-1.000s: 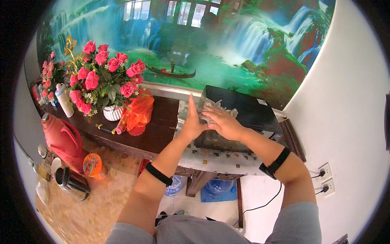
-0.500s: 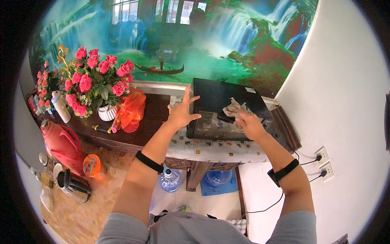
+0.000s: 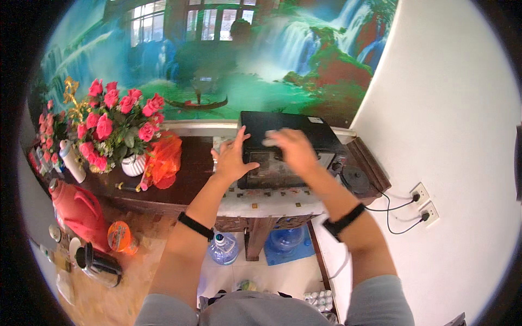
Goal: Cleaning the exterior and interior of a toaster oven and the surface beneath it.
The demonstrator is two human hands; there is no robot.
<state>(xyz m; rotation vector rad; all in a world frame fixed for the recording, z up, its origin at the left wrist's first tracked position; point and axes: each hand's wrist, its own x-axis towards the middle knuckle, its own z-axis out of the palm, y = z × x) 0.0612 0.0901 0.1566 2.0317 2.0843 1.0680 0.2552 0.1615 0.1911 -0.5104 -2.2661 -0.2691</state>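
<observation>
A black box-shaped appliance with a glassy front, like a small oven (image 3: 291,126), stands on a patterned cloth cover (image 3: 247,202) at the back of a dark wooden cabinet. My left hand (image 3: 232,161) rests at its left front corner, thumb and fingers spread apart. Over the front part of the appliance, my right hand (image 3: 298,151) is curled round a crumpled grey rag (image 3: 269,140). Motion smears this hand a little, and most of the rag is hidden under the fingers.
Pink artificial roses in a white vase (image 3: 134,164) and an orange-red plastic bag (image 3: 166,159) stand left. Nearer are a red thermos jug (image 3: 81,214), an orange tub (image 3: 123,237) and a kettle (image 3: 99,265). Plugged cords hang from wall sockets (image 3: 424,202) at right; water bottles (image 3: 223,249) stand below.
My right hand has moved left across the appliance with the rag, uncovering a round dark item to the right. The whole view has shifted slightly; my left hand keeps its spread at the corner.
</observation>
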